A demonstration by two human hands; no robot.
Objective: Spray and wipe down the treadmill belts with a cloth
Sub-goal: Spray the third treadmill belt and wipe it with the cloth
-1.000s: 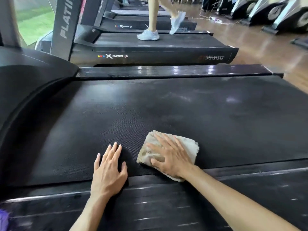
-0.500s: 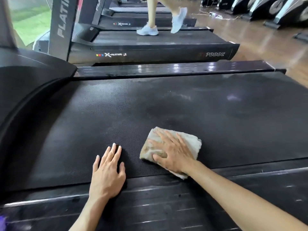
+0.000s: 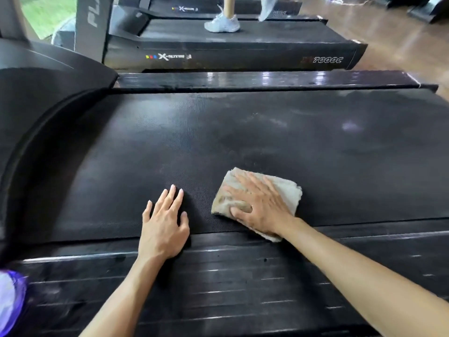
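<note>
Cloth partly hidden under right hand, purple object cut off.

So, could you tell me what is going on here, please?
A person is wiping a treadmill belt. The right hand presses flat on a folded cloth near the belt's near edge, and the left hand rests flat across the belt edge and the side rail. On the next treadmill, someone in white shoes is walking.
</note>
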